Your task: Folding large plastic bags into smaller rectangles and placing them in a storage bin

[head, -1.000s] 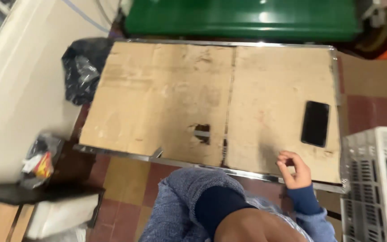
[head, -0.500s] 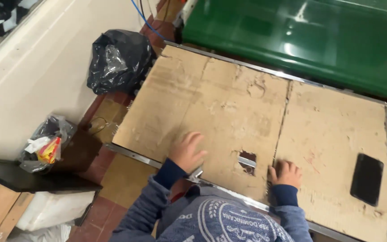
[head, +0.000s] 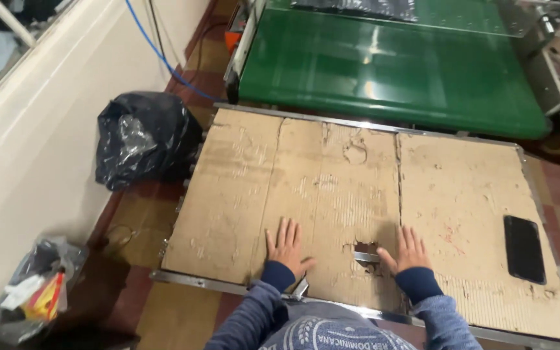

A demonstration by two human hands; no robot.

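With both palms flat and fingers spread, left hand [head: 286, 245] and right hand [head: 407, 249] pressing worn cardboard sheet [head: 306, 194] near table front edge, flanking torn hole [head: 362, 248], hole nearer right hand, long axis left-right.

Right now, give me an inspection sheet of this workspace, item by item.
Surface: metal-framed table covered with worn cardboard sheets, torn hole near the front edge.
Job's things: nothing held.
Clutter: black phone lying flat at the right.
Grips: left hand and right hand pressed flat, palms down, on the cardboard.
Cables: blue cable along the wall.
Surroundings: green conveyor belt behind, black rubbish bag on the floor.
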